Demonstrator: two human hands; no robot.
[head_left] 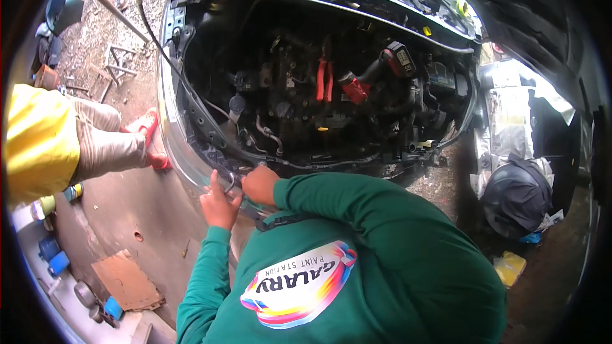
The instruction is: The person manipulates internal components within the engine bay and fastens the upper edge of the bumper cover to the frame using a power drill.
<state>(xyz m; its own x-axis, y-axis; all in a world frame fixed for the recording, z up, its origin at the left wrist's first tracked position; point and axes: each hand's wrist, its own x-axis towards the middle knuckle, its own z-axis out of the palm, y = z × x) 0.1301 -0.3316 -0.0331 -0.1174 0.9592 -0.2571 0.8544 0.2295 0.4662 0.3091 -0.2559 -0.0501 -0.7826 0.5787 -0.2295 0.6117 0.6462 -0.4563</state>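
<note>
Closest to me, the person in a green long-sleeved shirt [382, 223] leans over the front edge of a car [167, 89], both arms reaching forward. Left hand [220, 207] is at the car's edge, forefinger raised, thumb standing apart from it; can't tell whether anything is pinched there. Right hand [260, 186] sits just beside it, fingers curled in close; can't tell what they grip. Small dark part [233, 180] lies between the two hands at the rim, too blurred to identify. Floor on the left: flat cardboard [127, 280], a blue can [113, 308] near it. Floor on the right: yellow packet [510, 269], and beyond it a black cover [517, 197] over something rounded. Past the hands, the engine bay [210, 132] is open and mostly dark. Red-handled pliers [320, 81] rest near its middle, handles toward the person; a red and black cordless drill [356, 89] lies just right of them, its battery end toward the upper right. Off left, a co-worker in a yellow top [41, 143] and red sandals [156, 153] is beside the car. Farther back, a metal frame [118, 65] stands on gravel [105, 16].
</note>
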